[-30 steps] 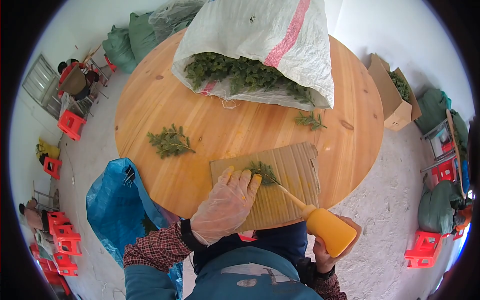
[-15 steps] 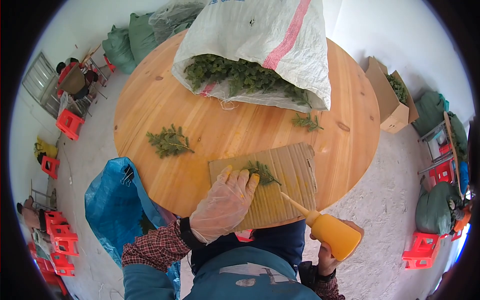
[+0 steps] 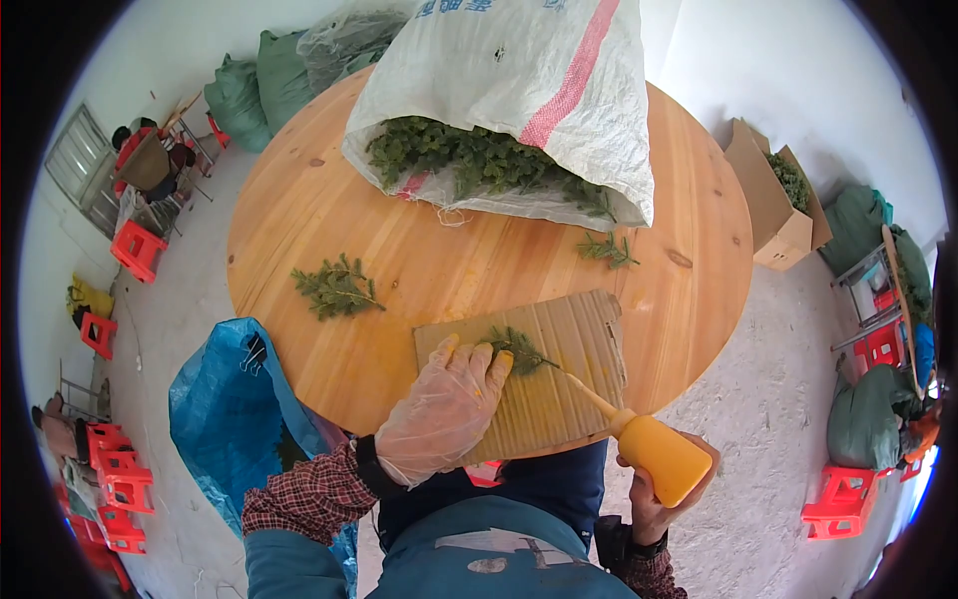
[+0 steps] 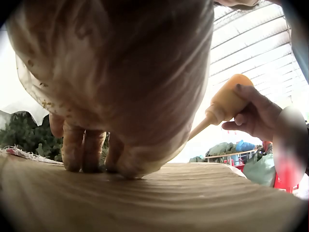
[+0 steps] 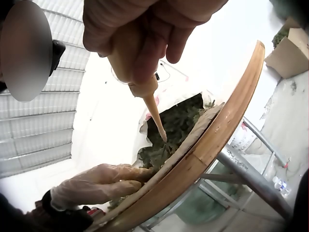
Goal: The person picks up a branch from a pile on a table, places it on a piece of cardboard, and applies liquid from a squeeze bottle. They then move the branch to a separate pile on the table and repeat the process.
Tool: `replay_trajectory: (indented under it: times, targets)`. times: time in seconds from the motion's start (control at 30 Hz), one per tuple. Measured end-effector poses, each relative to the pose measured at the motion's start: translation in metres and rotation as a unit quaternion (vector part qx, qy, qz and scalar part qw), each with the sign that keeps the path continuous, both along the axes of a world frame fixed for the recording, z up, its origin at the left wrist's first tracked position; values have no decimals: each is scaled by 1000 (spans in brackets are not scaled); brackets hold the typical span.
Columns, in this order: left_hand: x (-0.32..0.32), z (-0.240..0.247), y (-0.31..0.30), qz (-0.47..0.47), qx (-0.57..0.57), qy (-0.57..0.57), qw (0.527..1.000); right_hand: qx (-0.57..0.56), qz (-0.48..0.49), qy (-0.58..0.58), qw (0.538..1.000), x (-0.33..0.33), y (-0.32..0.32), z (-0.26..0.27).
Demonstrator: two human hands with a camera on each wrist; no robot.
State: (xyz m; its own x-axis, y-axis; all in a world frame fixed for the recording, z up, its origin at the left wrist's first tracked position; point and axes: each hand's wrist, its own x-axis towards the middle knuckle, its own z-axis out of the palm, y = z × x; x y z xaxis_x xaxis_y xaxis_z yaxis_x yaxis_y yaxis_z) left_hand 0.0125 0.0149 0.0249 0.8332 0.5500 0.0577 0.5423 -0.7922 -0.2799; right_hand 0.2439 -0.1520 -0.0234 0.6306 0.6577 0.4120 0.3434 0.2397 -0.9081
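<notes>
The gloved left hand (image 3: 439,414) lies with its fingers extended over the leafy end of a small green sprig (image 3: 519,347), pressing it on the corrugated cardboard (image 3: 589,349). In the left wrist view the gloved fingers (image 4: 72,150) point down onto the cardboard. A yellow squeeze bottle (image 3: 664,461) is gripped by the bare right hand (image 3: 654,514), tilted with its long nozzle at the sprig's bare stem end. From the right wrist, the nozzle tip (image 5: 164,137) shows close to the sprig; whether they touch cannot be told.
Loose sprigs (image 3: 337,288) lie left and back right (image 3: 607,251) on the round wooden table (image 3: 689,329). A white woven sack (image 3: 479,90) of greenery stands behind. A blue bag (image 3: 225,409) hangs at the left edge. Beyond are a cardboard box (image 3: 783,230) and red stools (image 3: 140,250).
The bottle drew back from the stem toward the lower right, then returned, its nozzle at the stem end again. The left hand has stayed on the sprig. The whole head view has shifted slightly.
</notes>
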Motion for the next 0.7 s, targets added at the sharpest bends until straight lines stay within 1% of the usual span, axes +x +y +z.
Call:
replay_trajectory:
  times: [0.03, 0.13, 0.17, 0.23, 0.27, 0.3, 0.33, 0.37, 0.4, 0.47, 0.53, 0.57, 0.6, 0.67, 0.7]
  targets:
    - [1, 3, 1, 0, 2, -1, 1000, -8, 2, 12, 1000, 2, -2, -1]
    - [5, 18, 5, 79, -88, -80, 990, -17, 0, 40, 999, 4, 0, 6]
    - [7, 22, 9, 79, -86, -80, 990, -20, -6, 56, 998, 4, 0, 10]
    - [11, 31, 19, 36, -20, -155, 987, -20, -13, 74, 997, 5, 1, 11]
    - [13, 34, 22, 14, 13, -191, 981, 3, -4, 109, 994, 8, 2, 7]
    - [14, 31, 24, 13, 17, -191, 981, 27, 5, 143, 989, 11, 2, 3]
    - [17, 20, 30, 3, -16, -158, 987, 51, 15, 177, 983, 12, 3, -1]
    - [19, 10, 36, -6, -49, -125, 991, 56, 16, 177, 982, 13, 5, -3]
    - [22, 9, 39, -15, -80, -92, 992, 64, 19, 191, 979, 14, 7, -5]
    - [18, 15, 40, -6, -67, -110, 992, 81, 21, 219, 972, 16, 9, -7]
    - [10, 25, 41, 10, -55, -146, 988, 76, 16, 219, 973, 20, 7, -7]
    - [3, 32, 44, 69, 8, -98, 993, 66, 15, 219, 973, 23, 5, -6]
    - [-9, 40, 48, 127, 71, -49, 988, 55, 13, 219, 974, 24, 3, -7]
    - [-39, 53, 66, 189, 51, -31, 980, 56, 4, 225, 973, 28, 2, -9]
    - [-44, 56, 72, 185, 52, -30, 981, 57, 2, 229, 972, 30, 3, -9]
